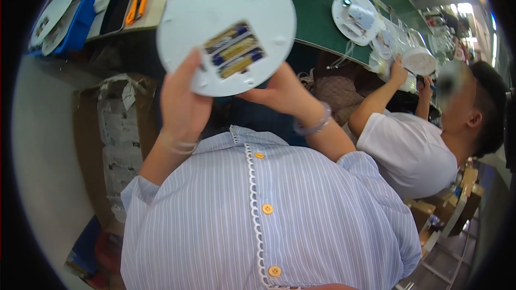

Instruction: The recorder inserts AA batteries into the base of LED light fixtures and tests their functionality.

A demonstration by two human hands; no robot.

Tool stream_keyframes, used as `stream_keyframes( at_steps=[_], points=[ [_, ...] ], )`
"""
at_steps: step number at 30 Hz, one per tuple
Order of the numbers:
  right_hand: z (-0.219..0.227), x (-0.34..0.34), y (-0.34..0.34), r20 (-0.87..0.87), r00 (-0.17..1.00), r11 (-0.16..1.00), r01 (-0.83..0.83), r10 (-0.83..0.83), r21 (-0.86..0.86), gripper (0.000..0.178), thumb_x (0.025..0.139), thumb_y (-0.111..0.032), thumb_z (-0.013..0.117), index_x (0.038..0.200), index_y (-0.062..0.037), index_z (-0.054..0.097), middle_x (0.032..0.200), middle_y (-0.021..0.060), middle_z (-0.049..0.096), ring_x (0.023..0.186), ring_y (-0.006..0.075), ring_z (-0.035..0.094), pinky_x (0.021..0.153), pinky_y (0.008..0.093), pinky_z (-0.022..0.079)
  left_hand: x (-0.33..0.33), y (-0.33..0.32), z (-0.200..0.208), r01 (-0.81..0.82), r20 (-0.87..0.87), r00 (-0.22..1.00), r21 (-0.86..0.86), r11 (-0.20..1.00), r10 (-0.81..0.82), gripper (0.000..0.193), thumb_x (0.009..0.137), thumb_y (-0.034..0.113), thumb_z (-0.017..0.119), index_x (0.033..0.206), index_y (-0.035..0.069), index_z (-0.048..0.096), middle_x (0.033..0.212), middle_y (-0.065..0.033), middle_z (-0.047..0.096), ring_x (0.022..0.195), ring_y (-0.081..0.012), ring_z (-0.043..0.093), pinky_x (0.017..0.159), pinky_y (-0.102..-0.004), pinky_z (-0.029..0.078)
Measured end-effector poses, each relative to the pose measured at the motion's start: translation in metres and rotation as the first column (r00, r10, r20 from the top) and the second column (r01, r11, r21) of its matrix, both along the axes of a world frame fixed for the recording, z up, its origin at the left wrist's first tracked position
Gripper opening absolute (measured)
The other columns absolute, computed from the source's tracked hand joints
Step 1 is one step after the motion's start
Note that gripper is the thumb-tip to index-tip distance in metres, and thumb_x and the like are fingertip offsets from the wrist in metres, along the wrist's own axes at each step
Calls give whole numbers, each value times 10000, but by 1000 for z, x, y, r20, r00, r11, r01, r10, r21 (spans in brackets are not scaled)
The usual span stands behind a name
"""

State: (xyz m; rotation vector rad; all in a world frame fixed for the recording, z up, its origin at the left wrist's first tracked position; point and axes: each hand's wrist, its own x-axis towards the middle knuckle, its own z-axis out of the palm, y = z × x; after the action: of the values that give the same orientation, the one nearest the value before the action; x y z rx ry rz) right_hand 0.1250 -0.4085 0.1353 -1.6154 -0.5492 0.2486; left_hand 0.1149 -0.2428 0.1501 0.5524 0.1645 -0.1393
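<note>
I hold a round white plastic disc [226, 11] up in front of my chest with both hands, its back side facing me. An uncovered battery bay in it holds three batteries [235, 49] side by side. My left hand [183, 102] grips the disc's lower left rim, thumb on its back. My right hand [279, 94] supports the lower right rim from beneath. My striped blue shirt with orange buttons fills the lower part of the view.
A green work table [317, 16] lies beyond, with another round white unit [356, 17] on it. A co-worker in a white shirt [414, 150] sits at my right, handling a white round part [419, 62]. A blue bin [86, 16] and a cardboard box [115, 139] are at my left.
</note>
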Motion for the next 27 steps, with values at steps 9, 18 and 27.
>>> stream_keyframes(
  at_steps=[9,18,27],
  points=[
    [17,-21,6,-344,825,866,-307,449,394,144,802,-96,504,875,8,573,777,60,587,657,76,541,600,194,425,-29,57,50,-43,568,804,-235,971,173,466,853,199,377,1239,-13,226,1254,-190,299,1164,-285,311,1010,-435,201],
    [48,-22,1,-339,847,859,-233,410,456,204,817,-87,474,983,21,526,763,92,604,536,57,531,506,167,423,-39,38,55,-893,611,304,-83,442,731,367,829,207,428,1126,-8,421,1141,-134,459,1104,-266,381,980,-417,215],
    [45,-25,5,-85,927,905,-332,365,265,348,852,-90,363,1191,-19,336,786,99,610,528,106,575,529,196,454,-38,24,53,-943,698,202,-51,329,687,348,833,204,427,1149,59,409,1176,-93,431,1118,-250,364,981,-416,207]
  ],
)
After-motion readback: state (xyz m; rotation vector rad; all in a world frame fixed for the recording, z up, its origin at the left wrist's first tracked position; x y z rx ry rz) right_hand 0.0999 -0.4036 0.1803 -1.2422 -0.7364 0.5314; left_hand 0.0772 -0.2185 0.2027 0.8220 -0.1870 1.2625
